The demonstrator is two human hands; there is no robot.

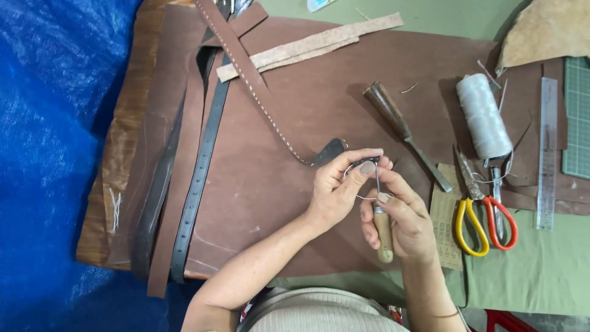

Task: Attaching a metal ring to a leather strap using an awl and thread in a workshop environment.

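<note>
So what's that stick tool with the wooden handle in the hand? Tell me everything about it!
The awl has a pale, rounded wooden handle and a thin metal spike. It stands nearly upright, spike up. The right hand wraps the handle, a finger lying along the spike. The tip meets the dark end of the stitched leather strap, pinched by the left hand. Thin thread loops beside it.

Leather sheet [276, 184] on bench [541, 270], centre. Belt strips [196, 178] along its left side; stitched strap [246, 67] running from far edge to centre. Chisel [405, 132] right of centre; thread spool [483, 117] farther right; scissors [485, 209] near of spool; ruler [547, 154] rightmost.
</note>
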